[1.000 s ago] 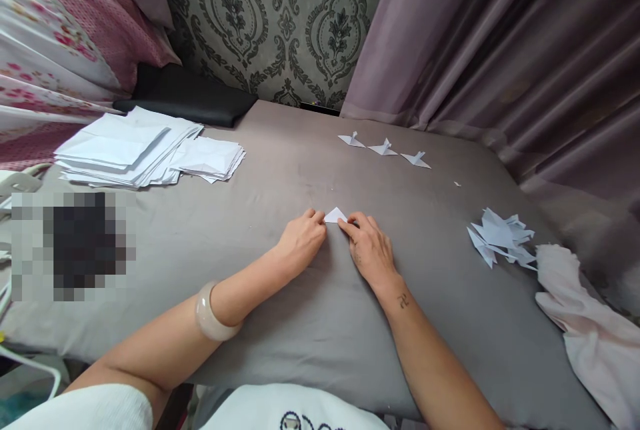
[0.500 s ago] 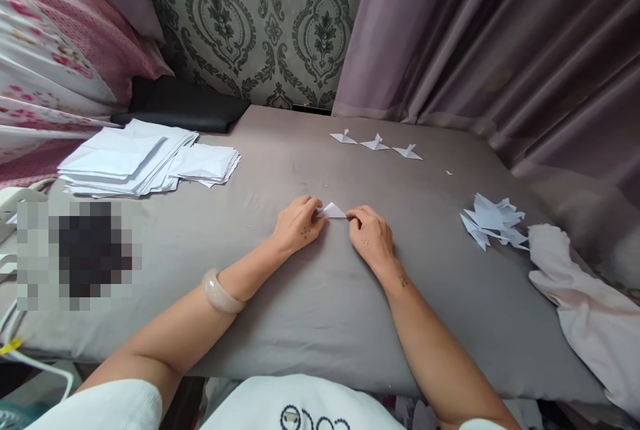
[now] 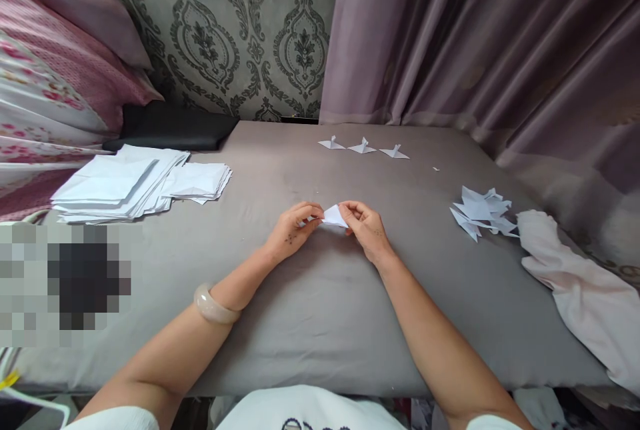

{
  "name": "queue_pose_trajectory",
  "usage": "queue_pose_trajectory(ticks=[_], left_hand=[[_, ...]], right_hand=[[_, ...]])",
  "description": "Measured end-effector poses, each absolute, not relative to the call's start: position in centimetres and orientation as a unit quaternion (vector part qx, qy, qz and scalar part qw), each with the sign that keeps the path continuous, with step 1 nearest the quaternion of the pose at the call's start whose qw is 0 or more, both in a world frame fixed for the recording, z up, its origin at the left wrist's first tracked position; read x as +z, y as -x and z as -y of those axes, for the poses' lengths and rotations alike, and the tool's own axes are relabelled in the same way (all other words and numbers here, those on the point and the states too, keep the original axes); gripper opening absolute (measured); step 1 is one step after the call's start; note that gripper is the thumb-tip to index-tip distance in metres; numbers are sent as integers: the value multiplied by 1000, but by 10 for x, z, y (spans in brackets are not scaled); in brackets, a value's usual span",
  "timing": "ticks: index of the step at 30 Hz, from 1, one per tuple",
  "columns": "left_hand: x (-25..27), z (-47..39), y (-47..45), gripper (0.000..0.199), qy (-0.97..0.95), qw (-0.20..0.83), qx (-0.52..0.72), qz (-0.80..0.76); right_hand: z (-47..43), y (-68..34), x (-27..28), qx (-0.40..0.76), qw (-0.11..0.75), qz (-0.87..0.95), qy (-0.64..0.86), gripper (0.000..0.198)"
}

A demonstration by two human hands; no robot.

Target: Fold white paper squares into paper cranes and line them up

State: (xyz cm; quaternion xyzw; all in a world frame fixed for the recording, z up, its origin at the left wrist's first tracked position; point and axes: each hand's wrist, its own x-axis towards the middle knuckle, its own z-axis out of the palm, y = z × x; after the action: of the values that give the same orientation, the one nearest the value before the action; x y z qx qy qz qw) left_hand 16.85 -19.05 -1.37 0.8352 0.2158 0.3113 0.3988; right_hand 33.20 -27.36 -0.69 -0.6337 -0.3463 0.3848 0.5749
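Note:
A small piece of folded white paper [image 3: 334, 217] is held between my two hands, above the middle of the grey-covered table [image 3: 320, 323]. My left hand [image 3: 296, 227] pinches its left corner between thumb and fingers. On the other side, my right hand [image 3: 366, 227] grips the right end, with the thumb lying on the paper's face and the fingers behind it. The finer folds are too small to make out.
Three folded paper figures [image 3: 362, 146] stand in a row at the back. Stacks of white paper [image 3: 100, 180] lie on the left, near a black folded item [image 3: 175, 127]. A heap of folded papers [image 3: 483, 210] and a pale cloth [image 3: 565, 277] are on the right.
The paper was flatter and lower, near the table; now it is tilted up. My right hand has shifted its hold so the thumb lies over the paper. The view has tilted slightly.

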Motion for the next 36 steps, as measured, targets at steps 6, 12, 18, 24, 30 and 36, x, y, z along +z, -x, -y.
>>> queue_pose_trajectory(ticks=[6, 12, 18, 24, 30, 36], left_hand=[[-12, 188, -170, 14, -711, 555, 354, -248], [-10, 186, -170, 21, -573, 687, 370, -249], [-10, 187, -172, 24, -481, 773, 339, -238], [-12, 188, -172, 23, -462, 790, 326, -239], [-14, 187, -171, 23, -445, 812, 304, -227], [-15, 184, -169, 24, -425, 832, 278, -222]], right_hand=[[277, -329, 0, 429, 596, 340, 588, 37], [281, -322, 6, 375, 544, 459, 594, 22], [286, -317, 11, 489, 531, 453, 523, 26], [285, -315, 7, 491, 551, 430, 519, 31], [283, -314, 4, 473, 569, 416, 529, 30], [282, -315, 3, 475, 576, 414, 522, 31]])
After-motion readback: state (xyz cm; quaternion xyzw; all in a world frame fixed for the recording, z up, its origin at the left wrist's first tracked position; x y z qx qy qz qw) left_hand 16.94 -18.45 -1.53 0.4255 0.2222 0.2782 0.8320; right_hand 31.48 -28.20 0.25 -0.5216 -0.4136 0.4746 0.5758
